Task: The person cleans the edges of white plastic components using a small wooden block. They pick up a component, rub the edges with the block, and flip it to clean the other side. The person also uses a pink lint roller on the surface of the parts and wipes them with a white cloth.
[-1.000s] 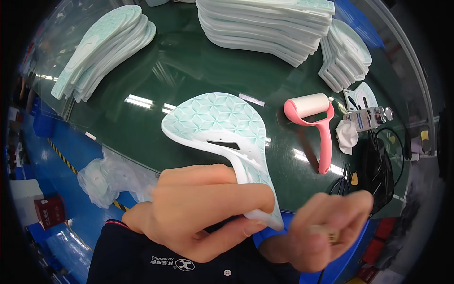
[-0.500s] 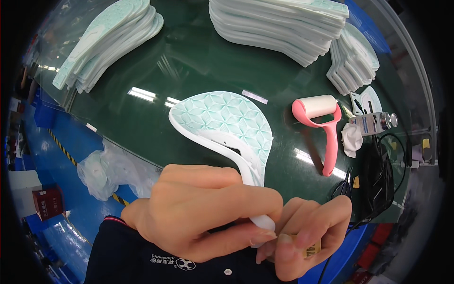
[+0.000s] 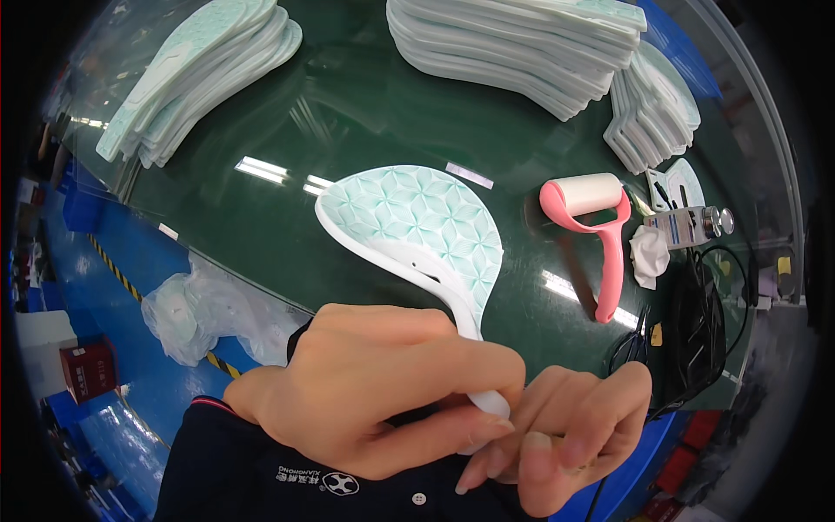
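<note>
My left hand (image 3: 383,383) is closed round the narrow end of a curved white plastic panel (image 3: 417,217) with a raised mint star pattern. The panel's wide, rounded end points away from me over the green table, and its white tip pokes out between my thumb and forefinger. Beside that tip, my right hand (image 3: 565,435) is closed with curled fingers, close to my left fingertips. Whatever the right fingers hold is hidden now.
Stacks of similar panels stand at the far left (image 3: 200,78), far middle (image 3: 513,52) and far right (image 3: 652,109). Rightward lie a pink-handled lint roller (image 3: 606,252), crumpled white tissue (image 3: 649,257), a clear bottle (image 3: 683,228) and a black bag (image 3: 696,339). Plastic bags (image 3: 209,309) hang beyond the table's left edge.
Both hands and the panel have shifted slightly right. A small yellowish piece that showed between my right fingers is now out of sight.
</note>
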`<action>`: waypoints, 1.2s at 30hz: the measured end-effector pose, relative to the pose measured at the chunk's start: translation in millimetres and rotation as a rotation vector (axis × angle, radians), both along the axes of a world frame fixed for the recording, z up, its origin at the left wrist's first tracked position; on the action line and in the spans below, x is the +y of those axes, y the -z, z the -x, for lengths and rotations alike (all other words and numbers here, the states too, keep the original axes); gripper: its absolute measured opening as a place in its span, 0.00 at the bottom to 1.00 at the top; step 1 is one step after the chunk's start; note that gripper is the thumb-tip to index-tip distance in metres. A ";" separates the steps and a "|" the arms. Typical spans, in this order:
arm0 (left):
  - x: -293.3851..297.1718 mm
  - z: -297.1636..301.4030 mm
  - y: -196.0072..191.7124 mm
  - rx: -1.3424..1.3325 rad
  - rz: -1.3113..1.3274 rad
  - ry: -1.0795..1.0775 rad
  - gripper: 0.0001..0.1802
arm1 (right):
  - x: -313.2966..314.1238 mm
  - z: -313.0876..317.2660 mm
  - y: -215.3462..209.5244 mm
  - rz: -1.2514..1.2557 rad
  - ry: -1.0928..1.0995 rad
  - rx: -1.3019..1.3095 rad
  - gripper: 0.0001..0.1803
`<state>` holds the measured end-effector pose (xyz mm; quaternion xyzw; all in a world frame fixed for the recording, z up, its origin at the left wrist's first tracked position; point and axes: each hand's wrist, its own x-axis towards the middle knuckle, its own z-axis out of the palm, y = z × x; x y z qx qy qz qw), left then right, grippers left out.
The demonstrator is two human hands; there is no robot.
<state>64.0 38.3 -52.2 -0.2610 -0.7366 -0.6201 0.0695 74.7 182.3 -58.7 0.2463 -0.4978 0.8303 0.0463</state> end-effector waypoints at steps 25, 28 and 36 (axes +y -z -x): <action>4.8 0.1 5.5 -0.038 -0.112 0.077 0.08 | -12.9 -7.8 -0.6 0.039 0.178 -0.013 0.10; 4.4 -2.6 5.8 -0.021 -0.090 0.033 0.08 | -2.9 -9.4 -2.0 0.019 0.075 -0.099 0.10; 1.2 1.0 2.9 -0.013 -0.060 0.060 0.09 | -5.8 -7.4 -0.8 -0.035 0.035 -0.043 0.11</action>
